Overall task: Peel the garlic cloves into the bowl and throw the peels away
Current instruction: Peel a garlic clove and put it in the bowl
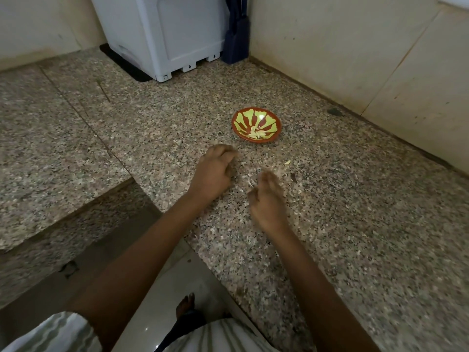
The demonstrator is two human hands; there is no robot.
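Fingers (227,157) of your left hand (212,175) curl down toward the granite counter (355,224), knuckles up. Motion blur hides whether they hold anything, so you cannot tell from this view. Your right hand (267,201) sits just beside it and nearer you. Its fingers (270,177) are loosely bunched and point away, thumb a little apart; whether it pinches something is also unclear.

Between the two hands, pale garlic peels (250,179) lie on the stone, just off the right fingertips and just beside the left hand's curled fingers. A small pale scrap (287,162) — clove or peel, too small to say — lies apart, to the right of both hands.

The red bowl (241,118) with its green petal pattern stands beyond the hands, near the left fingertips but not touching them. A few peeled garlic cloves (256,133) rest in its bottom. A white appliance (162,34) stands at the back of the counter.
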